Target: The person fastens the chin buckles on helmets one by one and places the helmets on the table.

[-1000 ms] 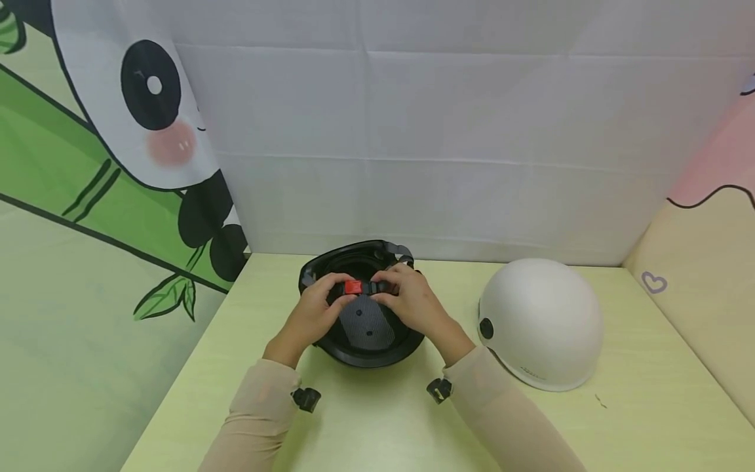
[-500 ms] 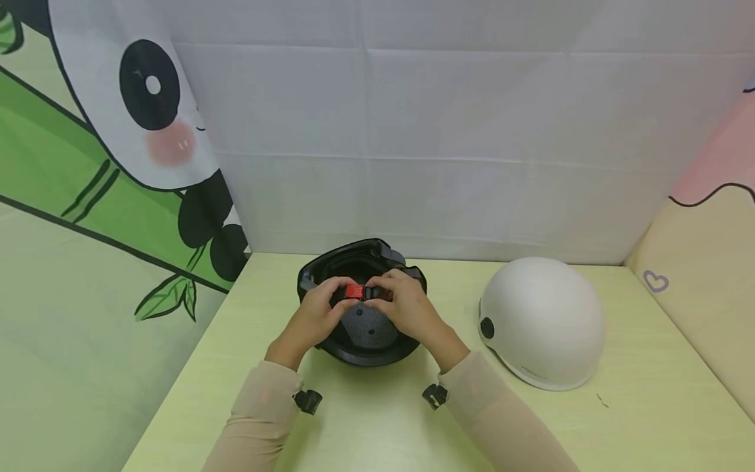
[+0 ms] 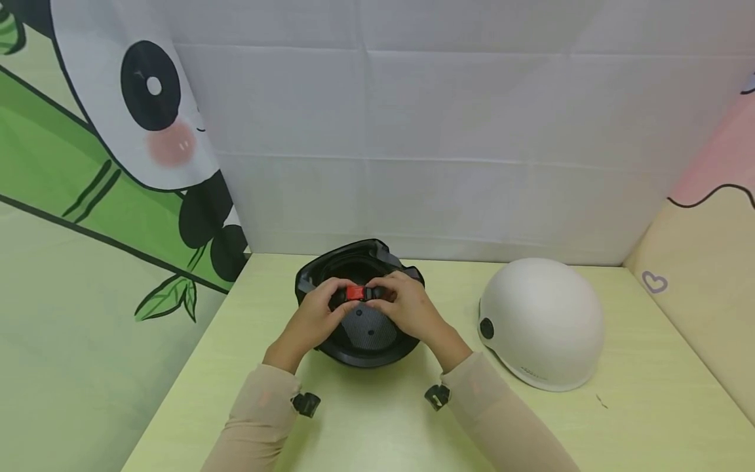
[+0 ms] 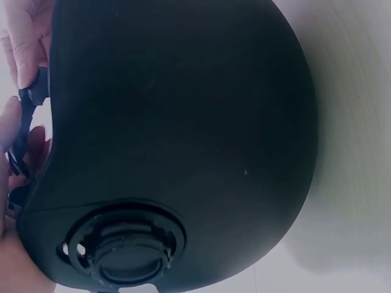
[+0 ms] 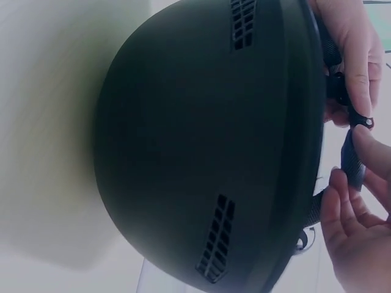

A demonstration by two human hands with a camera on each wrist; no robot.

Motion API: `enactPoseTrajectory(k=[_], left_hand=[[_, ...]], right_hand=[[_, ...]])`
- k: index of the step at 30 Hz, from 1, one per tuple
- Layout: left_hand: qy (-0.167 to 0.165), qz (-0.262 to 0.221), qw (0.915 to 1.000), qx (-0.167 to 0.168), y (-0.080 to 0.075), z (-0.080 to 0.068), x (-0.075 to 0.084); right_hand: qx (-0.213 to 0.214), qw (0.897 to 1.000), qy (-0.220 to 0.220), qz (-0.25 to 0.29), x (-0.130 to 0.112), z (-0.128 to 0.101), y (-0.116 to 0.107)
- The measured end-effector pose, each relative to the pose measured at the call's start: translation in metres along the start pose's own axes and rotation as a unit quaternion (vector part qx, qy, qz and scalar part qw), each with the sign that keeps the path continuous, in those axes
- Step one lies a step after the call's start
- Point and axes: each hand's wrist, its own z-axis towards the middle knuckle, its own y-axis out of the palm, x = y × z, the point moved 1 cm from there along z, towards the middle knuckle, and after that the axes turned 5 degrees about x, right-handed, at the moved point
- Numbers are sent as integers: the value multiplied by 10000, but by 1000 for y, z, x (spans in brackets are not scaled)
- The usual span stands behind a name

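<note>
A black helmet (image 3: 366, 359) rests upside down on the table, its opening facing up. Over that opening runs its chin strap with a red and black buckle (image 3: 355, 293); the red part sits against the black part. My left hand (image 3: 312, 316) pinches the strap at the buckle's red end between thumb and fingers. From the other side, my right hand (image 3: 414, 309) pinches the buckle's black end and strap. The right wrist view shows the strap (image 5: 351, 160) between both hands' fingertips. In the left wrist view, the helmet's outer shell (image 4: 183, 116) hides part of the hands.
To the right of the black helmet, a white helmet (image 3: 542, 321) stands dome up on the pale table (image 3: 377, 426). Behind the table hangs a white cloth (image 3: 436, 151). A printed panel (image 3: 118, 262) borders the left side, another panel (image 3: 702, 262) the right.
My right hand has shifted slightly left and down, nearer my left hand. The buckle has sunk a little with both hands, and more of the black helmet's right rim shows.
</note>
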Motion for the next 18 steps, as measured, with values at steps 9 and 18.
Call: enactPoseTrajectory(k=[9,18], left_hand=[[121,428,9989,-138,1,0,0],[555,847,9947,-173,0,-5,-4]], right_hand=[[-2,9999,45,-93,2,-3,-1],[59,9999,88,-97,10,-7,-2]])
